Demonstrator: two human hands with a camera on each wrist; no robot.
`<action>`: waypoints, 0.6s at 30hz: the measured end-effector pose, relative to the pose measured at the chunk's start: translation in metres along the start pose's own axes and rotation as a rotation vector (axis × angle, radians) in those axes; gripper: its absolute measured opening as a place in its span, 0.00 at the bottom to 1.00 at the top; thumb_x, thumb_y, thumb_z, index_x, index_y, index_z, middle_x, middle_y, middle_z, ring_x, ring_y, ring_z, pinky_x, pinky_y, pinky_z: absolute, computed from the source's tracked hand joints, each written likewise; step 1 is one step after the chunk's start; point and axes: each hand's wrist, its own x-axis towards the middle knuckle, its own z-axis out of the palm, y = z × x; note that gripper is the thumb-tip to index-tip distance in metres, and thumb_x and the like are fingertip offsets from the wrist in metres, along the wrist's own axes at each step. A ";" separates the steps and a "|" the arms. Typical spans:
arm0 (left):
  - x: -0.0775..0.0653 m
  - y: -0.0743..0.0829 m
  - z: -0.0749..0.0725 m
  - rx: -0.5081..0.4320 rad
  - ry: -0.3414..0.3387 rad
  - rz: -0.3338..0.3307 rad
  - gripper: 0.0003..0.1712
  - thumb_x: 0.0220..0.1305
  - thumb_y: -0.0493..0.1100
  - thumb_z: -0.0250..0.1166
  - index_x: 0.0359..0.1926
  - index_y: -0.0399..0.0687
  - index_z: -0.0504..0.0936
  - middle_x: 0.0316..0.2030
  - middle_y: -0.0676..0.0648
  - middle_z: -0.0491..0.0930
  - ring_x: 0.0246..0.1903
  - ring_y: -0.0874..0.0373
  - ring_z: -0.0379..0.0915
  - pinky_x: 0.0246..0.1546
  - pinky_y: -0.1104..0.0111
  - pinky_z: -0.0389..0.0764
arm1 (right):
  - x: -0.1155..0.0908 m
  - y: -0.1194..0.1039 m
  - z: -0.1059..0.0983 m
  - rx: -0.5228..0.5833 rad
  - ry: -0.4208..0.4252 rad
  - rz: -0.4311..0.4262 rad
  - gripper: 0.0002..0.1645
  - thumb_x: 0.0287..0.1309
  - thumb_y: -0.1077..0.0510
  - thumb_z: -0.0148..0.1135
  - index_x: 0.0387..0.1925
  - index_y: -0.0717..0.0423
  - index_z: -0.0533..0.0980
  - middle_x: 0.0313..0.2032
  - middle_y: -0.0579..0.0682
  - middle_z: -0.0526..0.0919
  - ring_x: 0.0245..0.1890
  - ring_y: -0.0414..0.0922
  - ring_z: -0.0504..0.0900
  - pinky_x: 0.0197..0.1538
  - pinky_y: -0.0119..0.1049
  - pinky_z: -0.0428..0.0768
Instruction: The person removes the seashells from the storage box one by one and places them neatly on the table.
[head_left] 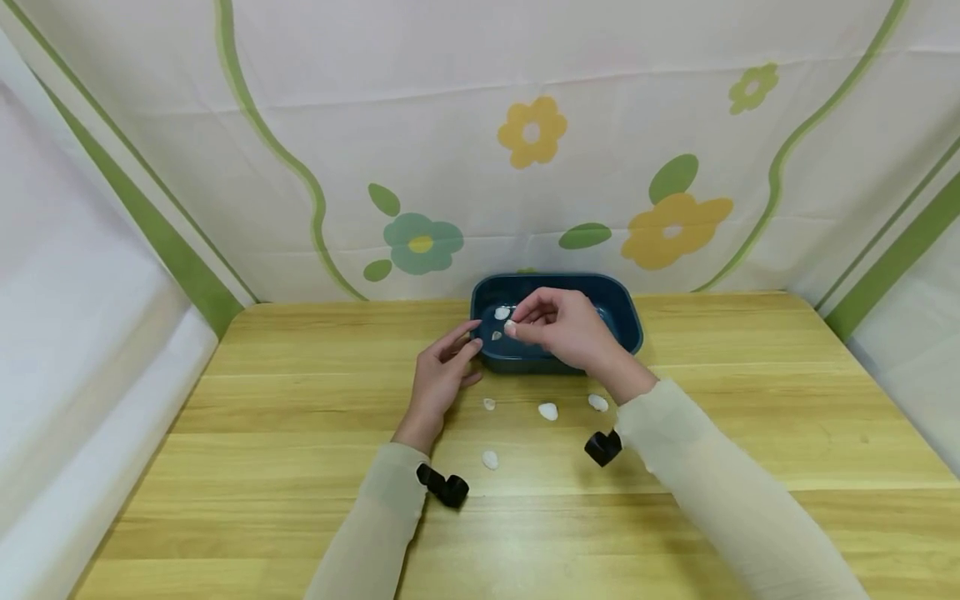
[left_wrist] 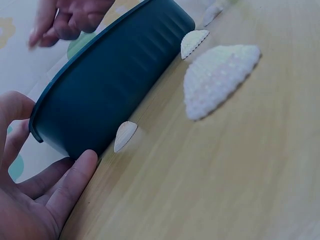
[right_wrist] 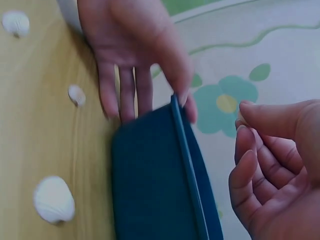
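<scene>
The small pale shell (head_left: 510,328) was up in the air over the left part of the dark blue basin (head_left: 558,365), pinched between the thumb and fingertips of the right hand (head_left: 573,329), whose fingers were bent in and hid most of it. The left hand (head_left: 438,375) was loosely spread, thumb and fingers extended, touching the basin at its left end, near the rim and lower down the outer wall; it had no shell in it. Inside the basin lay a white shell (head_left: 502,313) and a smaller shell (head_left: 497,336), both toward the left. Four more were on the wooden table (head_left: 300,467) in front of the basin: a tiny shell (head_left: 490,404) near the left hand, a ribbed shell (head_left: 548,412) in the middle, a rounded shell (head_left: 597,402) near the right wrist, and an oval shell (head_left: 490,460) closer to the person. Behind the basin hung a white cloth (head_left: 450,125) printed with flowers.
</scene>
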 end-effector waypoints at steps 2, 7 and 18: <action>0.000 0.000 0.000 -0.002 0.003 0.001 0.18 0.76 0.51 0.69 0.64 0.70 0.87 0.65 0.47 0.81 0.61 0.49 0.81 0.50 0.61 0.92 | -0.009 0.000 0.000 0.022 -0.002 -0.001 0.11 0.68 0.51 0.75 0.46 0.52 0.85 0.40 0.50 0.89 0.39 0.53 0.85 0.40 0.41 0.86; 0.000 -0.001 0.001 -0.009 0.002 0.012 0.19 0.76 0.50 0.69 0.64 0.68 0.87 0.64 0.46 0.82 0.61 0.49 0.81 0.50 0.59 0.93 | -0.031 0.006 0.003 0.079 0.015 0.018 0.13 0.67 0.52 0.76 0.45 0.55 0.85 0.40 0.51 0.89 0.40 0.57 0.86 0.38 0.37 0.87; 0.000 -0.003 0.001 -0.015 0.001 0.032 0.20 0.76 0.49 0.69 0.66 0.63 0.86 0.64 0.47 0.82 0.60 0.50 0.81 0.51 0.56 0.92 | -0.074 0.033 0.015 0.107 -0.011 0.099 0.13 0.65 0.52 0.78 0.44 0.55 0.85 0.38 0.52 0.88 0.34 0.49 0.83 0.32 0.36 0.84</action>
